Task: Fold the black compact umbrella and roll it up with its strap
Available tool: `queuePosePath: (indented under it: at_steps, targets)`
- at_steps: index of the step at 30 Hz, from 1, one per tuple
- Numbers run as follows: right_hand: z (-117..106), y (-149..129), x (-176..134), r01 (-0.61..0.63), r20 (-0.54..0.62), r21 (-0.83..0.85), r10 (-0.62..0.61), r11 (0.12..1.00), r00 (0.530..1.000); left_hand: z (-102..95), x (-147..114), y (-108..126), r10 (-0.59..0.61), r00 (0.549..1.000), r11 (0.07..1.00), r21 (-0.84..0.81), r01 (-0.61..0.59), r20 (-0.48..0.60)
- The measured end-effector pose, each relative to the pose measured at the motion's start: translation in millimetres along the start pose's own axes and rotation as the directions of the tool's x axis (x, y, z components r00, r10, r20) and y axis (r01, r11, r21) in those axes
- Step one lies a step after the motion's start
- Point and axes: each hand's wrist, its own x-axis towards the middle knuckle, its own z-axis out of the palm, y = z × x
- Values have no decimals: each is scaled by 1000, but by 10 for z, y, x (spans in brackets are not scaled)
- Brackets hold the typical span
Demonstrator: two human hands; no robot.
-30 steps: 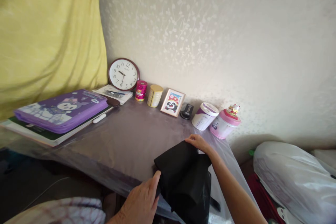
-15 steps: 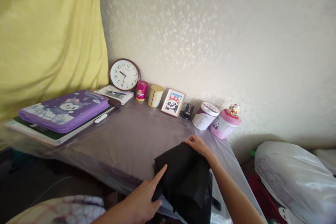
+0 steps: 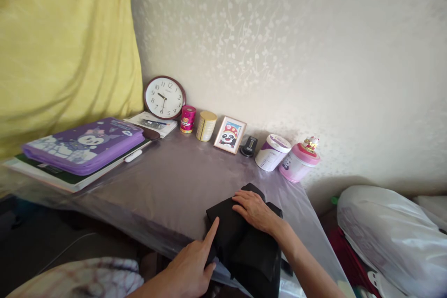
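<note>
A black folded sheet (image 3: 252, 252), soft and matte, lies over the table's near right corner, its lower part running down toward me. I cannot tell whether it is a bag or a cloth. My right hand (image 3: 254, 209) rests flat on its upper part, palm down and fingers stretched to the left. At the sheet's left side is my left hand (image 3: 190, 265), index finger laid straight along the edge and thumb held apart. Its other fingers are hidden underneath. A small dark object (image 3: 287, 267) pokes out by the right forearm, mostly covered.
Along the wall stand a clock (image 3: 165, 97), a pink can (image 3: 188, 119), a yellow-lidded can (image 3: 206, 126), a picture frame (image 3: 230, 135) and two tubs (image 3: 273, 152). A purple case (image 3: 84, 146) lies on books at left. White bags (image 3: 391, 237) fill the right side.
My right hand has moved from the sheet's far corner toward me and left, and now lies flat on it. The far part looks folded over. My left hand has barely moved.
</note>
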Motion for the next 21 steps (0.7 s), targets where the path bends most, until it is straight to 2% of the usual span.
queuePosePath:
  at_steps: [7, 9, 11, 14, 17, 19, 21]
  targets:
    - [-99, 536, 142, -235, 43, -67, 238, 970, 970, 23, -3, -3, -22, 1000, 999, 24, 22, -15]
    - [-138, 693, 93, -306, -12, -57, 305, 950, 952, 3, -2, 1, -21, 1000, 1000, 22, 21, -2]
    - [-180, 824, -21, -361, -152, -17, 355, 932, 923, -13, -3, -2, -10, 1000, 1000, 22, 10, 14]
    - [-257, 923, -297, -367, -362, 110, 381, 924, 851, -18, -10, -20, 18, 1000, 1000, 20, -19, 13]
    - [-317, 866, -628, -327, -425, 265, 414, 907, 805, -24, -17, -33, 23, 1000, 1000, 15, -23, 18]
    - [-327, 749, -830, -282, -416, 360, 424, 889, 804, -38, -16, -31, 13, 999, 1000, 16, -13, 37]
    - [-310, 596, -993, -209, -394, 418, 384, 884, 835, -55, -11, -23, 12, 999, 1000, 20, -14, 52]
